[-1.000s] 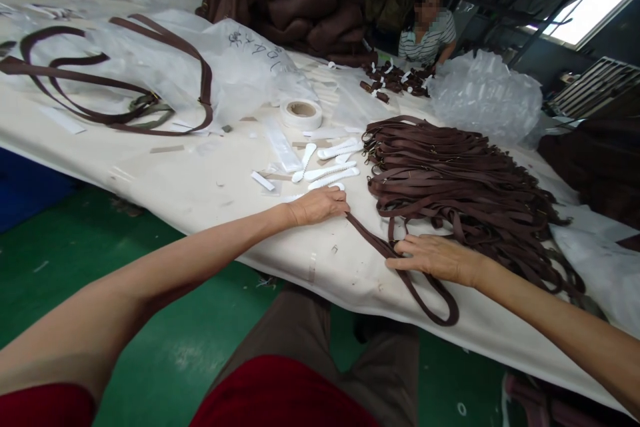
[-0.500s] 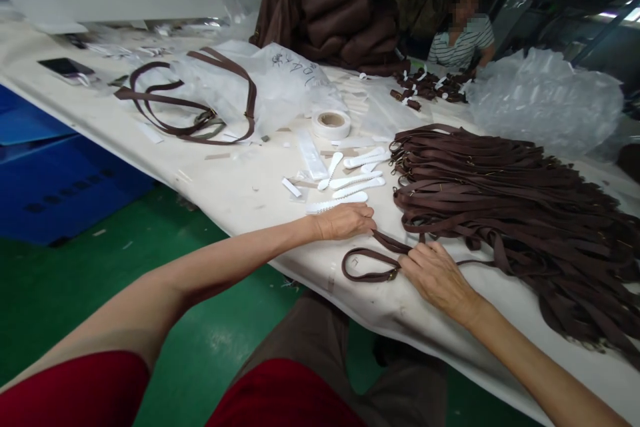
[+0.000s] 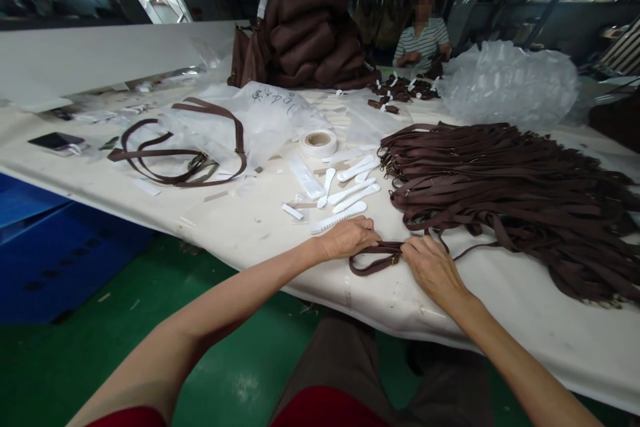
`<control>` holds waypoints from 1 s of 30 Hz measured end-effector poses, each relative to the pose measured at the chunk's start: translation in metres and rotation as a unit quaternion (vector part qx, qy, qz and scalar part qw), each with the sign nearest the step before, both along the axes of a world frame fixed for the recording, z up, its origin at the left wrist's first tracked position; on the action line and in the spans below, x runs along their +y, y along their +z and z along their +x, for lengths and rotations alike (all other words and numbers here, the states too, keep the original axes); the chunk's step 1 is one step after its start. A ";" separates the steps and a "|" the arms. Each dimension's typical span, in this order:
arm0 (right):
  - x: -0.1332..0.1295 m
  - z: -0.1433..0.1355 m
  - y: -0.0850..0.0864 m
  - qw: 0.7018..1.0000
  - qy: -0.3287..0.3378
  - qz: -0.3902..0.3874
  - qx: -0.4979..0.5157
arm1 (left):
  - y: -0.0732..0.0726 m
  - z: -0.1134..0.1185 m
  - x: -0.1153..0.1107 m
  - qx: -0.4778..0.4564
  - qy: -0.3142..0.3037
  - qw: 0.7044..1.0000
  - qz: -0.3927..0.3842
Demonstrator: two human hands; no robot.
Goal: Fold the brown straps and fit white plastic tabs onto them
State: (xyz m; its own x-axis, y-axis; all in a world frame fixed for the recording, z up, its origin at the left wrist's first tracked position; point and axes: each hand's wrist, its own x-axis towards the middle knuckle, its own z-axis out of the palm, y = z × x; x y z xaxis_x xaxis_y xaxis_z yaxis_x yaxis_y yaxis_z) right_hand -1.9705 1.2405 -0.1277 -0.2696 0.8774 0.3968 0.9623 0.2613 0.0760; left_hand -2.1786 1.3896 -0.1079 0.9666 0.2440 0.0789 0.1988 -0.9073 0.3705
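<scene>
Near the table's front edge, a dark brown strap [image 3: 370, 269] lies folded in loops between my hands, with a small brass-coloured buckle on it. My left hand [image 3: 351, 237] is closed on the strap's upper lengths at their left end. A short way to the right, my right hand [image 3: 431, 263] pinches the same strap close to the buckle. Just beyond my left hand lie several white serrated plastic strips [image 3: 345, 217]. To the right spreads a large pile of brown straps [image 3: 480, 173] with metal clasps at its left end.
A roll of white tape [image 3: 319, 143] sits mid-table. Left are a loose strap [image 3: 183, 180] and a phone [image 3: 55, 141]. Behind stand stacked brown bags [image 3: 310, 33] and a heap of clear plastic [image 3: 510, 83]. A person in a striped shirt [image 3: 423, 40] is across the table.
My left hand has moved closer to my right hand, and the strap lengths between them now lie nearer together. The loop has flattened. The camera view has tilted up.
</scene>
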 end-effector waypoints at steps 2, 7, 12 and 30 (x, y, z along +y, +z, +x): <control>0.001 0.000 -0.002 1.000 0.006 -0.003 0.007 | 0.006 -0.004 0.001 0.009 -0.015 1.000 -0.012; 0.003 0.001 -0.006 0.999 0.014 -0.004 0.029 | 0.024 -0.010 -0.012 0.055 -0.002 0.998 0.003; 0.002 0.004 -0.006 0.996 0.049 -0.018 0.069 | 0.012 -0.002 -0.052 0.113 0.116 0.979 0.120; -0.007 0.028 -0.023 0.996 0.053 -0.014 0.070 | -0.018 0.017 -0.071 0.012 0.171 0.967 0.187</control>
